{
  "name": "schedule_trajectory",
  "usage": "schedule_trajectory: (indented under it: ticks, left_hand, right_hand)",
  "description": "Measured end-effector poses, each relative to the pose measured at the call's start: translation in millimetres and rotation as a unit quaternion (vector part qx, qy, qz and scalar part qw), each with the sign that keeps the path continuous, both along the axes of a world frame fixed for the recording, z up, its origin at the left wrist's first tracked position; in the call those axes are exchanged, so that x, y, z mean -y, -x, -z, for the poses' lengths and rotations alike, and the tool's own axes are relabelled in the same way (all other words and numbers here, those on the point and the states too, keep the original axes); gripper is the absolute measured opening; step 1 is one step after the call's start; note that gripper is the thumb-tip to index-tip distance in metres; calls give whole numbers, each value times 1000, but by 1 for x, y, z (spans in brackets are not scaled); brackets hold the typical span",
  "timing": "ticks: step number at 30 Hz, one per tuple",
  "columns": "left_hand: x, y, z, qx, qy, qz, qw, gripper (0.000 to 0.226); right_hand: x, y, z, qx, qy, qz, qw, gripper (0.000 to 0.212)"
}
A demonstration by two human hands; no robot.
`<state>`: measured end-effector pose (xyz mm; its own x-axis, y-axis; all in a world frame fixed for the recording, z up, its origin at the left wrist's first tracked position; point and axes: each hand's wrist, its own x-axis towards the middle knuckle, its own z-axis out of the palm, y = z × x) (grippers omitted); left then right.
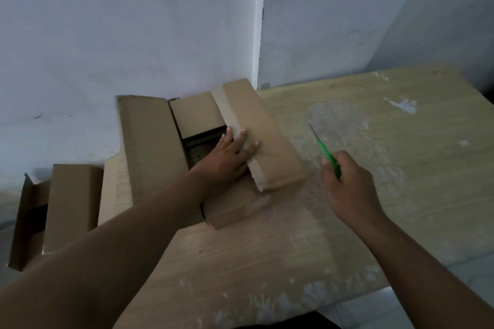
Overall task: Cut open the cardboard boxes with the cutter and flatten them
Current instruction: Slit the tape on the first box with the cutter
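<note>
- Our left grip [227,157], fingers straight and spread, presses flat on the taped flap [270,139] of the open cardboard box [149,141] at the tabletop's [347,235] far-left side.
- Our right grip [350,189] curls round the green cutter [330,159], just right of the box.

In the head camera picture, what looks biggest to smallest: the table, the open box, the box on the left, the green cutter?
1. wooden table
2. open cardboard box
3. cardboard box on the left
4. green cutter, clearly the smallest
</note>
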<state>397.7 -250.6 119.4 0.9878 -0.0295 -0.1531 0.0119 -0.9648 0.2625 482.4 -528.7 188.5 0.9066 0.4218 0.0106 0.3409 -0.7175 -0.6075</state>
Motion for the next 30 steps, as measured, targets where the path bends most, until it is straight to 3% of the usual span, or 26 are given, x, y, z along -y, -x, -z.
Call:
schedule_trajectory:
  ticks: [2,5,7,9,12,13,15,18,21,23,26,30]
  left_hand:
    - [-7,14,4,23,-11,92,995,67]
    - [-17,34,-3,24,-31,159,986,65]
    - [-19,45,-15,-3,-25,86,996,81]
    - [-19,49,-30,-75,61,-56,994,81]
    - [-19,35,-51,-60,304,-229,923,35]
    - [-19,24,-53,-37,336,-277,899,32]
    - [-13,-5,-57,-40,311,-359,879,51]
    - [10,-35,-53,-35,238,-408,881,80]
    - [21,-38,-35,-30,162,-376,912,90]
    - [17,-37,-31,-42,171,-341,923,91]
    - [9,-36,-49,-89,189,-237,949,94]
    - [2,-25,-66,-183,136,-95,969,97]
  right_hand:
    - [-32,-12,4,10,7,-27,1000,18]
    - [-74,-24,16,-63,-6,-6,998,20]
    - [-88,-19,24,-139,-19,24,990,35]
    - [-95,-4,32,-211,-47,62,974,51]
    - [-100,29,48,-296,-105,134,940,63]
    - [-103,42,54,-308,-128,142,932,63]
    - [-110,69,63,-317,-156,126,927,59]
    - [-115,91,62,-332,-201,146,910,47]
    - [-105,66,50,-310,-244,206,895,45]
    - [-91,32,39,-239,-219,185,928,31]
    - [-70,-23,23,-147,-131,91,976,23]
    - [-65,-66,5,-141,2,-68,988,25]
